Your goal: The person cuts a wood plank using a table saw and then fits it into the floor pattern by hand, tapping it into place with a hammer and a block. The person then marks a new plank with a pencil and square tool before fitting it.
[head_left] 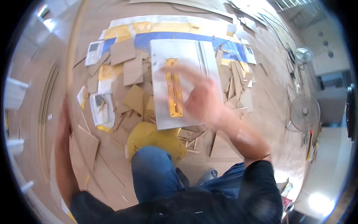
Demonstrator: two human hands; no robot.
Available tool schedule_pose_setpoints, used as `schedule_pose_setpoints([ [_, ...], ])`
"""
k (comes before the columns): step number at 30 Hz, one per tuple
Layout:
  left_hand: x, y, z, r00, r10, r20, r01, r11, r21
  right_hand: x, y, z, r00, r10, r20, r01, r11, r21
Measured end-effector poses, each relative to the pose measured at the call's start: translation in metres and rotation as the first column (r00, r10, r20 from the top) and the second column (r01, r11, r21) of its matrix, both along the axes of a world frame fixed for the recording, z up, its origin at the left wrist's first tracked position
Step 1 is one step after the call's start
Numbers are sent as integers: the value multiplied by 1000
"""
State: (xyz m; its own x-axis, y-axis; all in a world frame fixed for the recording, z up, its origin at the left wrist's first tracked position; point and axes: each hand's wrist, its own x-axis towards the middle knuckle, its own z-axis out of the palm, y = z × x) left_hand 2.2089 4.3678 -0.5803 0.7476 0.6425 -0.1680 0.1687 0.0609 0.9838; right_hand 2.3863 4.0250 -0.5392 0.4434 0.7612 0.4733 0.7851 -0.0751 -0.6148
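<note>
At the left, my left hand (64,121) is against a long, thin wooden strip (70,63), with its fingers partly hidden along the strip and seemingly closed round it. The strip runs from the far edge down past my left arm. My right hand (201,95), smeared by motion, is over a grey metal saw table (192,50) with its fingers spread and nothing seen in them. Below those fingers lies an orange-yellow slotted insert plate (171,87), set lengthwise in the table top. A grooved track runs along the table's right part.
Wood offcuts (123,52) lie around the saw table over a blue, yellow and white sheet (149,37). A yellow rounded object (156,140) is by my knee. Long strips (46,123) lie at the left. A fan (304,111) and cables are at the right.
</note>
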Motion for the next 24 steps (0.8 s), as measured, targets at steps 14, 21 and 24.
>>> schedule_pose_setpoints([
  [14,-338,-156,-201,935,-12,-355,-231,740,-632,312,33,-180,907,-403,125,385,669,-636],
  [21,-318,-163,-243,872,-82,-483,-285,716,-637,299,-136,-243,823,-507,-257,503,860,-86],
  [24,-314,-139,-228,858,-65,-509,-281,771,-572,186,-288,-288,719,-695,25,571,570,-590],
])
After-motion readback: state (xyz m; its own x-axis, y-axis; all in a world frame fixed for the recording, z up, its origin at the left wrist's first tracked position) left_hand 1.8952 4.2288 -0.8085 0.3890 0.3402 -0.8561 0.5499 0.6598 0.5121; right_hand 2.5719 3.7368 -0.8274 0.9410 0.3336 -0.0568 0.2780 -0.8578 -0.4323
